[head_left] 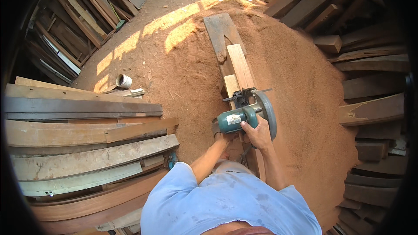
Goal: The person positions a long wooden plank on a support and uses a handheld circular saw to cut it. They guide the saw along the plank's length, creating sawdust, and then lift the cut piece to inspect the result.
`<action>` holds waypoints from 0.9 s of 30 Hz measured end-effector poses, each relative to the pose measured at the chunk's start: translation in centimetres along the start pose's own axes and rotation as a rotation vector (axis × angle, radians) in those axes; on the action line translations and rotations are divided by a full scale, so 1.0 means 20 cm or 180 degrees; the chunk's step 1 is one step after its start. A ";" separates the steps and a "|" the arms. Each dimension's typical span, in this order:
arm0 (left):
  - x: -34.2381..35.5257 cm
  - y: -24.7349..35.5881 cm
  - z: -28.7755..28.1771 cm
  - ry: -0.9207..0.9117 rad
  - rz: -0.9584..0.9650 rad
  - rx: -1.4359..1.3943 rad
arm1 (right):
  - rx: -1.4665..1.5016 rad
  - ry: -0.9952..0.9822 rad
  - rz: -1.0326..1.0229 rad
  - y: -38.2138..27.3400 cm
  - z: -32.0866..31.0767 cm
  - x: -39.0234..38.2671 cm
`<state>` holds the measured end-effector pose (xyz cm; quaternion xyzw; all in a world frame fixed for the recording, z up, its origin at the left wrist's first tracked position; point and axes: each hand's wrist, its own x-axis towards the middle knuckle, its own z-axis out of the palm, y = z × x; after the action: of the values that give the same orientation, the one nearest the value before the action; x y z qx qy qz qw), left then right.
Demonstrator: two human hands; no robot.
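Observation:
A green circular saw [250, 115] with a grey rounded blade guard rests over a long squared timber [240, 64] in front of me. My right hand [260, 135] is closed around the saw's rear handle, its thumb on the near side. Below the motor is my left hand [224, 138]; the saw hides its fingers, so what they touch cannot be made out. A shorter pale timber [230, 85] lies along the left of the long one, reaching under the saw's base. Under them, a worn wide board [216, 27] with a split end extends away from me.
Sawdust [300, 91] covers the ground around the work. Stacked planks [87, 139] reach in close on the left, and more timber [374, 109] lines the right side. A white pot [123, 81] lies tipped near the left stack. Boards [78, 13] lean at the far left.

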<state>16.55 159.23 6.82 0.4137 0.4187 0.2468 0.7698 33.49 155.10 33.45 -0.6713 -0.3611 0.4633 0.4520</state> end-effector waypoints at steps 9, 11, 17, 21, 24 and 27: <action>0.04 -0.03 -0.03 0.0058 0.0099 0.0193 | 0.0099 0.0127 -0.0153 0.01 0.03 0.07; 0.06 -0.02 -0.03 0.0071 0.0120 0.0241 | 0.0103 0.0127 -0.0138 0.01 0.03 0.08; 0.13 -0.01 -0.01 0.0124 0.0178 0.0401 | 0.0130 0.0175 -0.0206 0.02 0.04 0.13; 0.17 0.00 -0.01 0.0160 0.0156 0.0520 | 0.0231 0.0058 -0.0084 0.01 0.03 0.16; 0.18 0.01 -0.01 0.0189 0.0113 0.0639 | 0.0202 0.0098 -0.0209 -0.01 0.03 0.18; 0.18 0.01 -0.04 0.0235 0.0013 0.0798 | 0.0182 0.0079 -0.0166 -0.05 0.03 0.20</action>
<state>17.73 162.40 5.21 0.4981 0.4735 0.2091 0.6956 34.04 159.21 33.07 -0.6541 -0.3594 0.4532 0.4874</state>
